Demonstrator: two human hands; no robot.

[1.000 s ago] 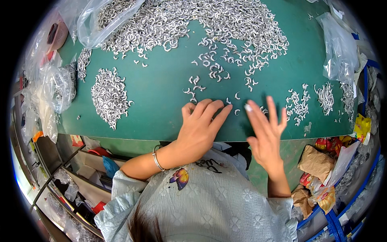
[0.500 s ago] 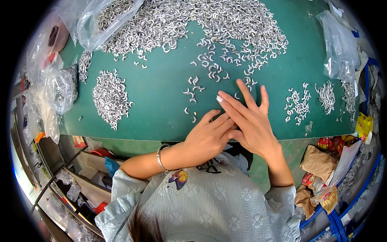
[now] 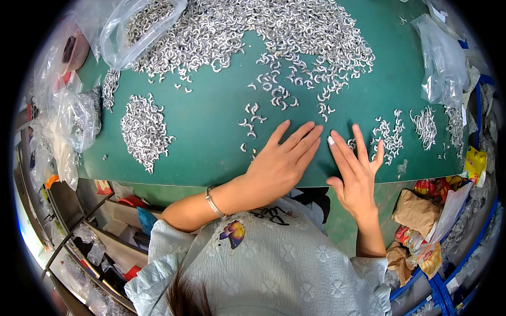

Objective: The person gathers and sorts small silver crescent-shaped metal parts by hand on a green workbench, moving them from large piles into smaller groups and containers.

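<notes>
My left hand (image 3: 284, 160) lies over the front part of the green tabletop (image 3: 211, 131), its fingers stretched out and nothing seen in them. To its right, my right hand (image 3: 358, 176) has its fingers spread on the table. A few small silvery curved metal pieces (image 3: 351, 143) show between the right hand's fingers. Just beyond the left fingers lie some loose curved pieces (image 3: 253, 118). A large heap of the same crescent-shaped pieces (image 3: 311, 31) covers the far side. What is under the palms is hidden.
A smaller pile of curved pieces (image 3: 145, 134) sits at the left. Small groups (image 3: 388, 137) and slimmer pieces (image 3: 424, 126) lie at the right. Clear plastic bags (image 3: 443, 63) rest along both sides. Brown paper packages (image 3: 416, 213) stand below the right table edge.
My hands were overlapping and are now apart. The right hand has moved right and nearer to me, with a few pieces by its fingers. My left fingers have stretched out forward.
</notes>
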